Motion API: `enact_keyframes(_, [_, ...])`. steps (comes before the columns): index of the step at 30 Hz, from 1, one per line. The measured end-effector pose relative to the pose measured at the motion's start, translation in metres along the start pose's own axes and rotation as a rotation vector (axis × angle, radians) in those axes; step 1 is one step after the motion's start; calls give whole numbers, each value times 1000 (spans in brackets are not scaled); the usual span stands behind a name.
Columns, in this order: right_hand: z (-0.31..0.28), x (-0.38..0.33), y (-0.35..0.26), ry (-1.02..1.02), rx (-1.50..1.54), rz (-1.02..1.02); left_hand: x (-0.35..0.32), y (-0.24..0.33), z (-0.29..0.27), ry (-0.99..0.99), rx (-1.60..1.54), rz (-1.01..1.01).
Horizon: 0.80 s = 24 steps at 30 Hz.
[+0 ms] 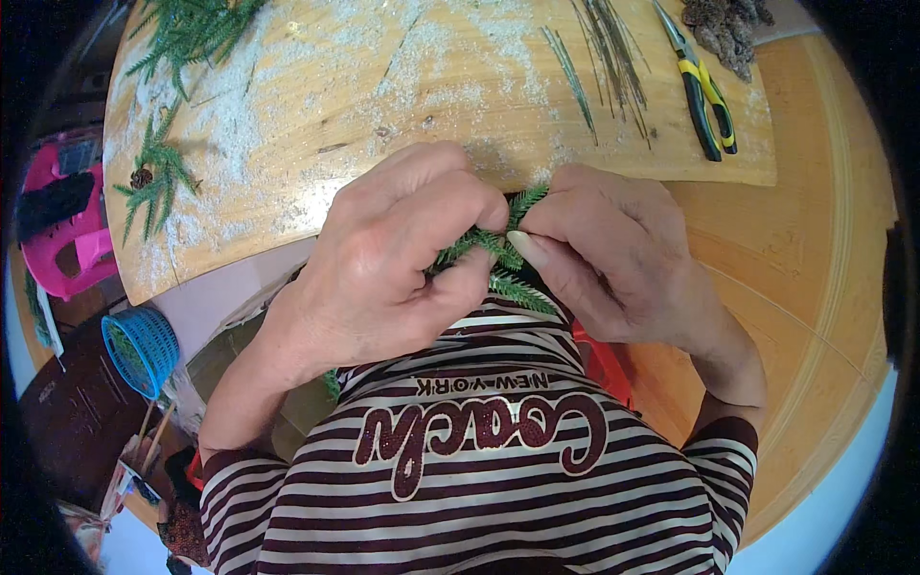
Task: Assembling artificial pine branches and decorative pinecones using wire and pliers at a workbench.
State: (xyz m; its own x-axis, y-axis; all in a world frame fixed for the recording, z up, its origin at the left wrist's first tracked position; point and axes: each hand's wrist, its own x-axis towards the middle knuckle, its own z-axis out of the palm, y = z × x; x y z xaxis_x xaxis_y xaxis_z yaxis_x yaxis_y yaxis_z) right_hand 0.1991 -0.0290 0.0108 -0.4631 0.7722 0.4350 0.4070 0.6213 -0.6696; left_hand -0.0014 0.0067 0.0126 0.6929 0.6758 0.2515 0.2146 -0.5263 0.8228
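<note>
Just in front of the table's near edge, both hands meet on a green artificial pine sprig (517, 290). My left hand (393, 249) is closed round its needled stems, with thumb and forefinger pressed together. Opposite it, my right hand (613, 251) pinches the sprig near its middle between thumb and forefinger. Needled tips stick out above and below the fingers. The part of the sprig inside the left fist is hidden, and any wire in the fingers is too small to make out.
On the wooden table (431, 125), strewn with white flakes, lie pine branches (196, 34), a sprig with a small cone (158, 177), thin wires (618, 67), yellow-black pliers (704, 96) and pine cones (725, 34). A blue basket (142, 352) and a pink chair (72, 225) stand at left.
</note>
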Motion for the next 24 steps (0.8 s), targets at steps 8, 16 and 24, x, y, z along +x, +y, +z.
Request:
enact_keyframes(8, [-1, 1, -3, -7, 142, 137, 2, 0, 2, 3, 12, 1])
enact_keyframes(16, [-2, 3, -1, -26, 266, 222, 2, 0, 2, 5, 17, -10])
enact_keyframes(24, [-1, 5, 1, -29, 213, 211, 2, -4, 3, 6, 16, 0])
